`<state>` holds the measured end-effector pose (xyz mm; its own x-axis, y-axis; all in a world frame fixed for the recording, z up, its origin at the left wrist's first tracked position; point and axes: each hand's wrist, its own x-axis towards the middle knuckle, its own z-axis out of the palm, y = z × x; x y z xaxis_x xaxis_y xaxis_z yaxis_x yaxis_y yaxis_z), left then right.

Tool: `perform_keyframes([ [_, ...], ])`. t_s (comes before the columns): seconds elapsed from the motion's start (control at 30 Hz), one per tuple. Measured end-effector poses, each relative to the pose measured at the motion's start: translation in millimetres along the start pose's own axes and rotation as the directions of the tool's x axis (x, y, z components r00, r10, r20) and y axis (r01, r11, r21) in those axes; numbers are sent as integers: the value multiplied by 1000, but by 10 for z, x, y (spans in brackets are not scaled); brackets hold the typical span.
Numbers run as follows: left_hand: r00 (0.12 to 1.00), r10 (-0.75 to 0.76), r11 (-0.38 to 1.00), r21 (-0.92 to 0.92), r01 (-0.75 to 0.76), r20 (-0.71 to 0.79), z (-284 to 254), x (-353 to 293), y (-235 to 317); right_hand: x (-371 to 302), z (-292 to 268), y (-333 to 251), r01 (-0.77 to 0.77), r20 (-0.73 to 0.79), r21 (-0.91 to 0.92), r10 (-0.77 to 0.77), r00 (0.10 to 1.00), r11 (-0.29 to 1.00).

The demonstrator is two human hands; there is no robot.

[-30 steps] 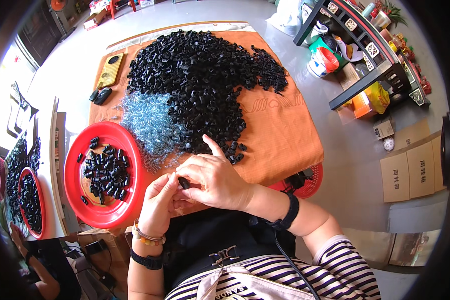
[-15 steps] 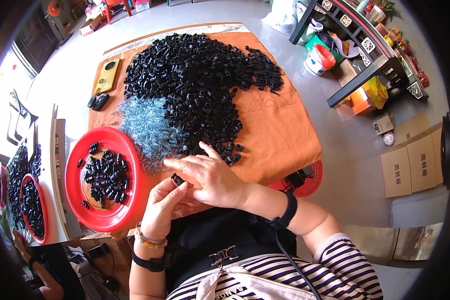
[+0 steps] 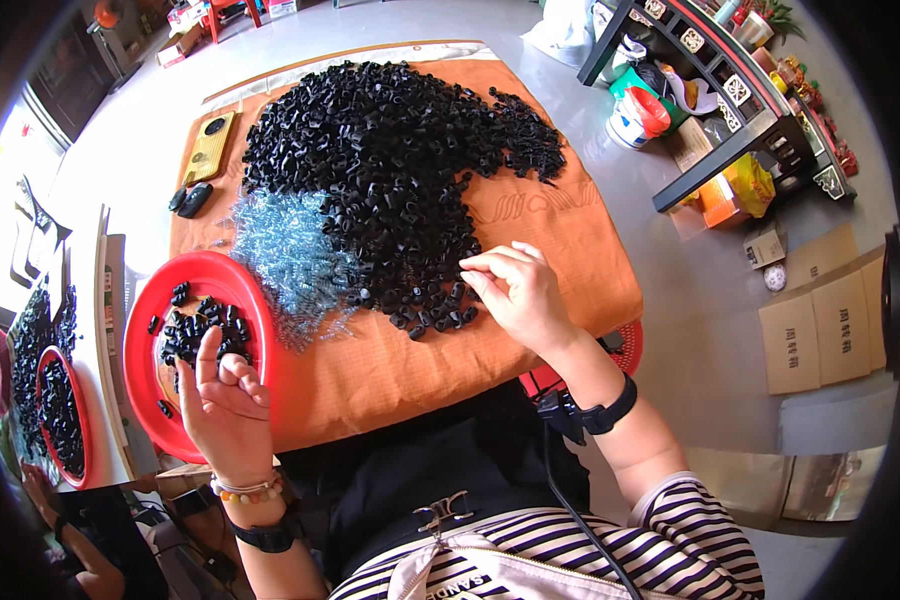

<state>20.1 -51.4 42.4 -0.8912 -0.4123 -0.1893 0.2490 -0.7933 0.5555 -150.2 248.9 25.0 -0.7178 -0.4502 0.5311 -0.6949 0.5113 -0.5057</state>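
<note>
The head view shows the two hands working apart over a table covered with orange cloth (image 3: pixel 570 235). The left hand (image 3: pixel 232 415) is loosely spread at the near right side of the round red plastic basin (image 3: pixel 138 345), one finger extended, the others partly curled, and nothing shows in its grasp; whether it touches the rim I cannot tell. The right hand (image 3: pixel 518 300) is at the right edge of the big heap of small black tube-like parts (image 3: pixel 370 140), thumb and forefinger drawn close together, and I cannot tell whether something tiny sits between them. Short black cylinders (image 3: pixel 205 328) lie inside the basin, and a mound of pale metallic coil springs (image 3: pixel 285 250) lies against the left side of the black heap. Handling pieces this small well probably calls for a light fingertip pinch on one at a time, taken from the loose black pieces (image 3: pixel 435 318) at the near edge rather than from the dense middle, where a tug could drag neighbours along. The springs look prone to tangling, so each is best lifted singly and not squeezed. Over the basin, a low, gentle release should keep cylinders from bouncing out, and fingers kept clear of those already there would avoid scattering them.
</note>
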Motion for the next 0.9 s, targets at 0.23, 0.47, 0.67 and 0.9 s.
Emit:
perform_keyframes([
  [0.23,988,-150,734,666,132,-30,233,-77,-430,-197,-90,125,-261,84,-15,261,962,965],
  [0.47,974,-212,538,842,46,83,135,-53,-651,-255,-34,99,-229,178,-50,234,956,972],
  [0.67,981,-181,493,870,27,72,146,-11,-668,-218,3,36,-180,223,-40,184,957,983],
  [0.9,969,-151,343,929,-135,196,150,0,-692,-60,107,-258,-179,189,153,149,971,972],
])
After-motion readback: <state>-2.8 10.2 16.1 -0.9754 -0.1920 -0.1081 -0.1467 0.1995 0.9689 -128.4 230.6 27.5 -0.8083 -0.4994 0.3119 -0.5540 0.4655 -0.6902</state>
